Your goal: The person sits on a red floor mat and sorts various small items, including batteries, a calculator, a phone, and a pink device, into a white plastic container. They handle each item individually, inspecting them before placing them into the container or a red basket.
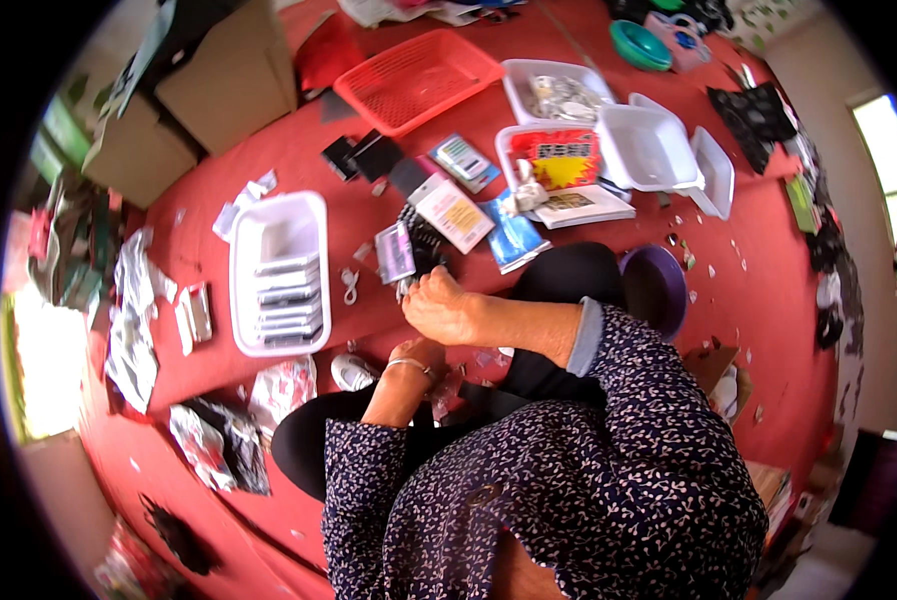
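Observation:
My right hand (pixel 438 307) is bent at the wrist, with its fingers curled down and away from view. Just below it, my left hand (pixel 418 357), a bracelet at the wrist, is curled too. Whatever either hand holds is hidden beneath them. Right beyond my right hand lie a black patterned item (pixel 423 240) and a small flat pack with a purple edge (pixel 395 252). A coiled white cable (pixel 350 286) is to the left. Further left, a white plastic basket (pixel 236 290) holds a row of several flat, pale, dark-edged pieces.
Beyond my hands lie a white-and-grey card pack (pixel 452 212), a blue packet (pixel 515 235) and black boxes (pixel 376 155). Further back are a red basket (pixel 418 45) and white tubs (pixel 648 150). A purple bucket (pixel 673 290) stands by my right knee. Crumpled silver wrapping (pixel 133 320) lies left.

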The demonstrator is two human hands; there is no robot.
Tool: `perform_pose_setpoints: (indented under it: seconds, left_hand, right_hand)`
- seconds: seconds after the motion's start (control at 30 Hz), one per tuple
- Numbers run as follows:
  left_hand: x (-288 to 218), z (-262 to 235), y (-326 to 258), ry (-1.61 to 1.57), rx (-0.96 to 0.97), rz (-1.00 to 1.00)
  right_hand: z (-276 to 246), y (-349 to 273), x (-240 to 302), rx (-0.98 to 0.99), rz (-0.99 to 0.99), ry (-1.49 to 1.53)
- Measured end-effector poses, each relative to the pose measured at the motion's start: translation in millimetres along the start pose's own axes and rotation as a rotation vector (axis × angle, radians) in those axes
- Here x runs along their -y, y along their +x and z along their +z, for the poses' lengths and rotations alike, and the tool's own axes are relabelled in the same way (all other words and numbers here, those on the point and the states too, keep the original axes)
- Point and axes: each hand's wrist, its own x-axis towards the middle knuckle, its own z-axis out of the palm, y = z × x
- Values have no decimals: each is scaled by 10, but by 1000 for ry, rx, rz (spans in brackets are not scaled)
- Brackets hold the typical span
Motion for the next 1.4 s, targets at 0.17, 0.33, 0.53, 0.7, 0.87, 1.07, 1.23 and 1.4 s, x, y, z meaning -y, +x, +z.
perform_pose_setpoints:
  seconds: [0.17,0.33,0.53,0.7,0.87,1.07,1.23,1.4]
  left_hand:
    - [-22,-42,9,39,-10,-53]
    - [92,90,34,20,-149,-3]
    - [-246,-28,-89,56,3,4]
    - [-474,-191,30,141,94,106]
    - [-423,0,378,336,95,-74]
    - [-591,-128,367,202,202,-56]
    - [-576,-129,335,237,109,-63]
    - [-526,-121,284,241,0,-33]
  right_hand:
    - [117,-116,-165,134,16,87]
    - [286,-35,-197,367,-31,121]
    - [358,-14,-100,232,-56,75]
    - [265,32,-188,276,-74,101]
    - [254,-53,-240,291,-39,145]
    - [365,142,-471,305,62,255]
    - [297,657,-871,196,416,529]
    - [425,1358,-1242,-22,618,452]
